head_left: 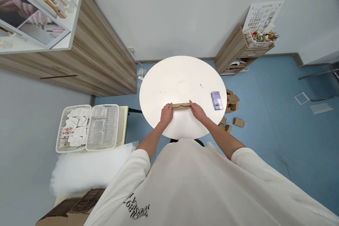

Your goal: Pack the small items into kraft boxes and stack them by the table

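Holding opposite ends of one cardboard piece (181, 106), two bare hands were recorded at a white oval table (182, 74).

Item: cardboard piece, brown, narrow as viewed from above, with a small notch in its near edge. It lay crosswise over the near half of the table; whether it touched the tabletop could not be told.

Left hand (166, 113): closed on the left end, fingers at the far side. Right hand (197, 110): closed on the right end, fingers likewise forward. The hands were apart, with the cardboard piece spanning the gap between them.

On the table, toward the right edge: one purple item (217, 100), pixelated, perhaps a phone or a packet. Small dark marks (201, 85) showed on the white surface.

On the blue floor (267, 113), right of the table: a cluster of small brown boxes (232, 102), with one loose box (238, 123) just beside them.

To the left: two white baskets (117, 129) side by side, one with cards and packets (76, 127), the other with clear containers (99, 126). Nearer the person: a heap of translucent white sheeting (90, 169), then a large open carton (74, 213).

Beyond, at left: a wood-grain cabinet (106, 46) bearing framed pictures (29, 14) and brushes (54, 7). At right: a smaller cabinet (230, 51) topped with a basket of flowers (255, 45).
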The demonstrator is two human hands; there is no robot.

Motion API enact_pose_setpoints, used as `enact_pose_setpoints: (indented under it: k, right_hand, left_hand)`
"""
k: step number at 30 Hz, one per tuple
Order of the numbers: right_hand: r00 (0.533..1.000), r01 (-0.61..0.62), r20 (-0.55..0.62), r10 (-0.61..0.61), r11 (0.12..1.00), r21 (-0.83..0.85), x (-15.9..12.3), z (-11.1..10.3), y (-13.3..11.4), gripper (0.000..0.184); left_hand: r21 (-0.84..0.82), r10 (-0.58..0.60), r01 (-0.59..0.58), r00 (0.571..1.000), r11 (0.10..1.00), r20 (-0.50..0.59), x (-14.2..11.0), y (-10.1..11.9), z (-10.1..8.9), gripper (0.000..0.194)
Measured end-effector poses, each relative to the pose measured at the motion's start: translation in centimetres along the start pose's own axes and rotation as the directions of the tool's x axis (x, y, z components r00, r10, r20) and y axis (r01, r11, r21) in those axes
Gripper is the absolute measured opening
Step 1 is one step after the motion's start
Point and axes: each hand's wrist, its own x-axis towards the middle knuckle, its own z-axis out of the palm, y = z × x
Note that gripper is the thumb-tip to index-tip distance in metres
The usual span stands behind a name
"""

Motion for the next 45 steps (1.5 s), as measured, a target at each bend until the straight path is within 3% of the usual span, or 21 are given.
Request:
enact_pose_setpoints:
  k: [5, 13, 21, 30, 35, 40, 45]
  right_hand:
    - [0.999, 0.024, 0.038, -0.025, 1.0, 0.013, 0.7, -0.7, 0.7, 0.051]
    - [0.987, 0.123, 0.116, -0.11, 0.987, -0.108, 2.0, -2.3, 1.6, 0.045]
    - [0.994, 0.018, 0.106, -0.021, 0.999, 0.028, 2.8, -2.4, 1.7, 0.033]
    - [0.97, 0.041, 0.239, -0.039, 0.999, -0.001, 3.8, -3.6, 2.0, 0.04]
    - [0.968, 0.127, 0.236, -0.085, 0.977, -0.171, 2.9, -2.2, 1.9, 0.056]
    - [0.987, 0.051, 0.161, -0.009, 0.964, -0.261, 1.1, 0.6, 1.3, 0.077]
    - [0.989, -0.046, 0.118, 0.089, 0.946, -0.321, 0.9, 2.2, 0.5, 0.086]
  left_hand:
    - [-0.015, -0.001, 0.001, 1.0, 1.0, -0.006, 0.2, -0.3, 0.2, 0.047]
    - [0.168, 0.061, -0.063, 0.998, 0.984, 0.018, 0.5, -0.7, 0.3, 0.045]
    - [0.156, 0.083, -0.084, 0.996, 0.984, 0.011, 1.0, -1.0, 0.4, 0.044]
    - [0.202, 0.105, -0.117, 0.992, 0.972, 0.069, 1.6, -1.4, -0.1, 0.045]
    - [0.223, 0.088, -0.102, 0.994, 0.97, 0.071, 1.2, -1.1, 0.1, 0.051]
    - [0.215, 0.087, -0.091, 0.996, 0.972, 0.031, -0.4, -0.7, 1.7, 0.069]
    - [0.311, 0.029, -0.023, 0.999, 0.95, -0.016, -0.9, -0.6, 3.2, 0.084]
